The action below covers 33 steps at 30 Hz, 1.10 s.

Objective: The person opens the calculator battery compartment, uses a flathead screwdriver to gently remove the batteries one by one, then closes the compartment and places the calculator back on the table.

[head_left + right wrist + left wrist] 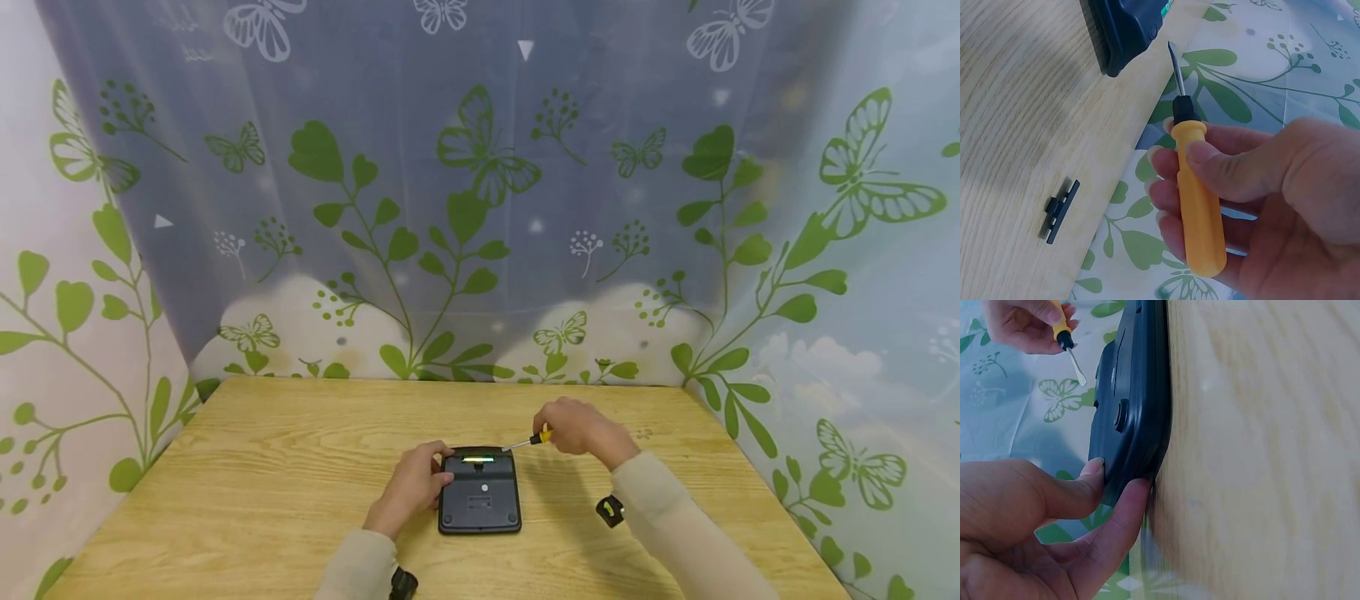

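Observation:
A black calculator lies face down on the table, its battery slot uncovered with a shiny battery inside. My left hand pinches the calculator's left edge between thumb and finger, also plain in the left wrist view. In my right hand is a flat-blade screwdriver with a yellow handle, gripped by curled fingers and thumb. Its tip points at the calculator's top right corner; in the right wrist view it appears apart from the casing. A small black battery cover rests on the table near my right hand.
The wooden table has a light grain. A patterned cloth with leaves and butterflies hangs behind it and on both sides. Black wrist cameras are strapped by each sleeve.

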Motion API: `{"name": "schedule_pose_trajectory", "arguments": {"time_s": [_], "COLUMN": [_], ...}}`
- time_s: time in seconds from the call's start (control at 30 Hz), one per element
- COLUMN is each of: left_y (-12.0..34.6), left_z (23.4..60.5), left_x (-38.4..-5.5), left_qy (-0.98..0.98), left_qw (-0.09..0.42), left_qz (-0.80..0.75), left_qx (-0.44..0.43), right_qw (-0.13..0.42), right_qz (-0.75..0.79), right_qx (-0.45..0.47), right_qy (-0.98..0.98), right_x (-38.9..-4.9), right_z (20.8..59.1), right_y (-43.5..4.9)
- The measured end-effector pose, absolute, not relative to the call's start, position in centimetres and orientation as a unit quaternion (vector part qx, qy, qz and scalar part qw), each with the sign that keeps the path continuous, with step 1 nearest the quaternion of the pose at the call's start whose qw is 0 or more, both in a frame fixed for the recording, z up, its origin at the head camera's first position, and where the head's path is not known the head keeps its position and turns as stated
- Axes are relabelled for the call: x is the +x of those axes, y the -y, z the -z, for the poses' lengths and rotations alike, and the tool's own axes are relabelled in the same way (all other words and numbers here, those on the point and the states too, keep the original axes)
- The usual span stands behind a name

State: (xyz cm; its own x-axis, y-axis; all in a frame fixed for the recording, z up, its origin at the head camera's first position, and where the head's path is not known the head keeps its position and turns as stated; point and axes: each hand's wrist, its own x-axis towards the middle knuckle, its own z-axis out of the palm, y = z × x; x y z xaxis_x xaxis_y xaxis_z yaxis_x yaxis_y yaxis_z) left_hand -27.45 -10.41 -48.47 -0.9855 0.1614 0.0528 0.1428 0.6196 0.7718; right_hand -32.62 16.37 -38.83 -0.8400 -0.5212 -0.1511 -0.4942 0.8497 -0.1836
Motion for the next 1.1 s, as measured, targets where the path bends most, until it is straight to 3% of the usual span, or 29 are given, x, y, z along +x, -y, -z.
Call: {"name": "schedule_pose_trajectory", "arguments": {"time_s": [0.4, 1.1], "left_y": [10.4, 10.3], "left_z": [48.4, 48.2], "left_x": [-27.4, -27.4], "left_qy": [-0.899, -0.899], "left_qw": [0.012, 0.024], "left_qz": [-0.43, -0.432], "left_qx": [0.081, 0.068], "right_qw": [0.115, 0.07], "right_qz": [0.086, 0.053], "right_qx": [-0.3, -0.307], "right_qy": [-0.943, -0.948], "right_x": [-32.6, -32.3], "right_z": [39.0, 38.9], "right_y": [-16.1, -15.0]}}
